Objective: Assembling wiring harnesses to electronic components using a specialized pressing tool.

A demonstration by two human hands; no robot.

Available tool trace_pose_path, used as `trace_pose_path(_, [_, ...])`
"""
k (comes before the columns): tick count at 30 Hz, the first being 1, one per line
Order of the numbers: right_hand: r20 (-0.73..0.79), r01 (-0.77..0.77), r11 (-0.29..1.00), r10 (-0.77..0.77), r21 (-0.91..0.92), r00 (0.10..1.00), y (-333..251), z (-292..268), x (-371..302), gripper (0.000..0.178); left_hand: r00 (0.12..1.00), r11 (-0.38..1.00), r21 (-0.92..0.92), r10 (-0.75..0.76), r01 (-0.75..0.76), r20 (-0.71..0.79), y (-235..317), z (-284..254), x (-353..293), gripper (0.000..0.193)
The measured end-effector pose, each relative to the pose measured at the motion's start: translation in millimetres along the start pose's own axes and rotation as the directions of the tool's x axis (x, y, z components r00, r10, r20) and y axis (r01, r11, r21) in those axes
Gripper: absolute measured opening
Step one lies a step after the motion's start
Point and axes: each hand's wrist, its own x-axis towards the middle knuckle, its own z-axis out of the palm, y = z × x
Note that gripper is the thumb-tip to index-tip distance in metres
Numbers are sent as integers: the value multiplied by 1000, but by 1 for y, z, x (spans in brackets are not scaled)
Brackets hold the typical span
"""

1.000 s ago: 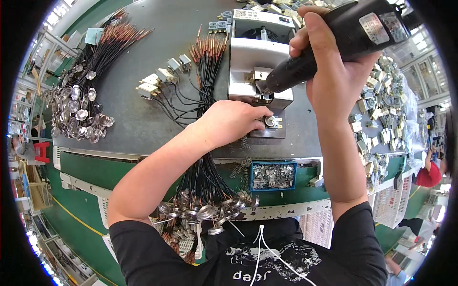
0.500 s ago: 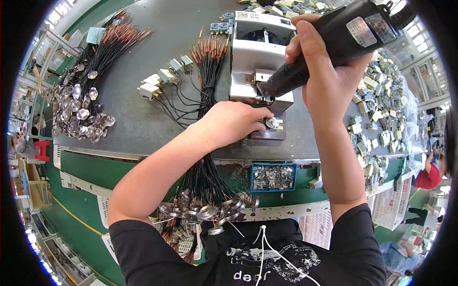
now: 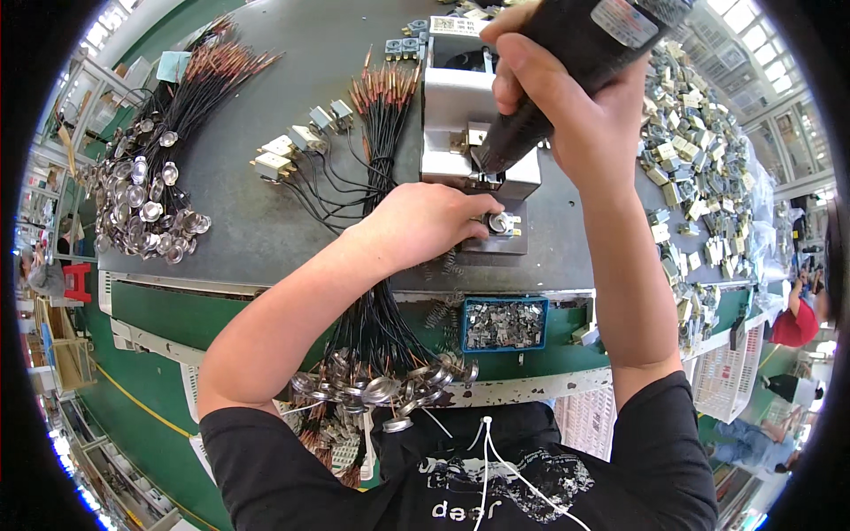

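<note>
My right hand [image 3: 589, 124] is wrapped round a black electric screwdriver [image 3: 575, 49], held at a slant. Its tip reaches down to the front of a silver metal fixture [image 3: 447, 102], beside a small pale block [image 3: 478, 133] seated there. My left hand [image 3: 425, 221] has thumb and forefinger closed on a small switch-like part [image 3: 501, 224] with a round metal face and brassy prongs. That part rests on a low metal block [image 3: 494, 248] in front of the fixture. The screwdriver's exact contact point is hard to make out.
Black wires [image 3: 385, 310] with round metal ends hang over the table's front edge, beside a blue tray [image 3: 506, 350] of small metal pieces. Another wire bundle [image 3: 186, 106] lies left. Wired pale plugs [image 3: 279, 155] sit nearer. Loose switch parts [image 3: 695, 159] are heaped right.
My right hand and the screwdriver's upper end have swung to the left and slightly up, while its tip stays at the fixture. My left hand keeps its hold on the small part.
</note>
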Motion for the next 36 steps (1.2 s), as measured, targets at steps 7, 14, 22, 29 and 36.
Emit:
trace_pose_path(7, [-318,193,974,-221,-116,922,15,16,-8,49,995,998,26,56,-54,-81,-4,2,-2,35])
trace_pose_path(14, [-635,-733,642,474,-224,610,-28,29,6,52,995,999,1,46,-46,-87,-1,2,-1,36])
trace_pose_path(22, [-539,-665,624,423,-410,729,-53,35,-4,11,996,1000,5,28,-28,-87,-5,6,-8,36])
trace_pose_path(29, [-556,-685,663,462,-300,691,-90,27,-23,37,999,999,-9,40,-40,-28,-1,-5,1,33])
trace_pose_path(36, [-581,-708,632,462,-314,670,-84,26,-31,13,1000,1000,-23,0,0,10,1,-8,2,34])
